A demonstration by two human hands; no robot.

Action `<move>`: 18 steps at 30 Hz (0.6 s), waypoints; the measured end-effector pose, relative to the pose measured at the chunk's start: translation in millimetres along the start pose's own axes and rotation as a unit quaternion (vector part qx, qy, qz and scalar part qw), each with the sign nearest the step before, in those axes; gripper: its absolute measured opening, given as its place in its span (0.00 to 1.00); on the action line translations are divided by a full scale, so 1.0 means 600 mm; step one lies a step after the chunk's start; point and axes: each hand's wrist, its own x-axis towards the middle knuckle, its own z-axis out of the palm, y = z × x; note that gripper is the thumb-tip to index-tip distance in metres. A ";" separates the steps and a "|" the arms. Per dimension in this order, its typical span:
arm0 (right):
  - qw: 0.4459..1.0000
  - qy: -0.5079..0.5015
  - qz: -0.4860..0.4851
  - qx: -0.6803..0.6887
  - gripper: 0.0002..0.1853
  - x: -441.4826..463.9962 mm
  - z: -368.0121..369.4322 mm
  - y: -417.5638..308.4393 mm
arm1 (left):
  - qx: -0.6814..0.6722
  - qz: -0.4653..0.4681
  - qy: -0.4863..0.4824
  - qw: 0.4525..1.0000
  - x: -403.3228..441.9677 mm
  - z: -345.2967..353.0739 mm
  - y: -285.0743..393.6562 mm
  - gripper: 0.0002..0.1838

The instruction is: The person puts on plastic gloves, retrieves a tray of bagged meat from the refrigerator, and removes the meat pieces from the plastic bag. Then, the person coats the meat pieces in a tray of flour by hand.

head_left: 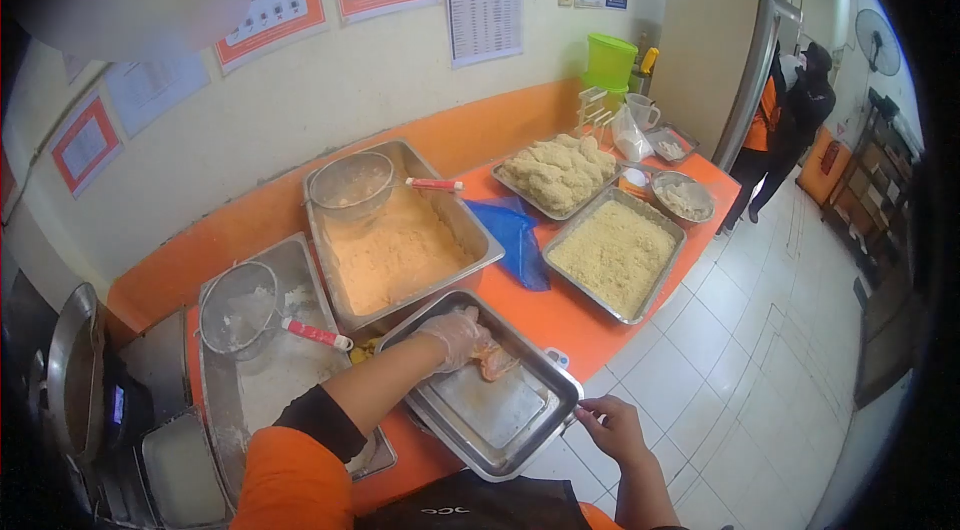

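Note:
My left hand, in a clear plastic glove, reaches into a metal tray. Its fingers are closed on a piece of raw meat, apparently chicken, near the tray's far side; the fingertips are partly hidden. Bare, my right hand pinches the tray's right edge between thumb and fingers. The rest of the tray floor shows bare, wet-looking metal. Left of it is a pan of white flour with a sieve. Beyond stands a deep pan of orange powder, a second sieve resting on it.
Farther right on the orange table are a blue plastic bag, a tray of crumbs, a tray of coated pieces and a bowl. A wok stands at far left. People stand near the refrigerator.

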 end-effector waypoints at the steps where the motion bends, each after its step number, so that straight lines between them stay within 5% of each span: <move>1: 1.000 0.003 -0.002 0.007 0.11 -0.001 0.002 0.002 | -0.012 0.009 0.030 0.999 0.002 0.010 -0.006 0.20; 4: 1.000 0.016 -0.004 0.011 0.11 -0.004 0.001 0.001 | -0.156 -0.077 0.121 0.977 0.000 0.024 -0.006 0.12; 7: 0.999 0.035 -0.002 0.001 0.11 -0.003 0.002 0.008 | -0.273 -0.108 0.109 0.950 -0.032 0.000 0.003 0.12; 10: 0.999 0.034 0.016 -0.008 0.10 -0.003 -0.002 -0.007 | -0.186 0.011 0.155 0.970 -0.077 -0.031 -0.007 0.17; 13: 0.997 0.059 -0.031 -0.030 0.09 0.000 0.008 0.010 | -0.268 0.081 0.235 0.931 -0.108 -0.001 -0.070 0.20; 18: 0.998 0.059 -0.030 -0.022 0.08 0.006 0.022 -0.002 | -0.464 0.019 0.295 0.835 -0.316 -0.007 -0.132 0.19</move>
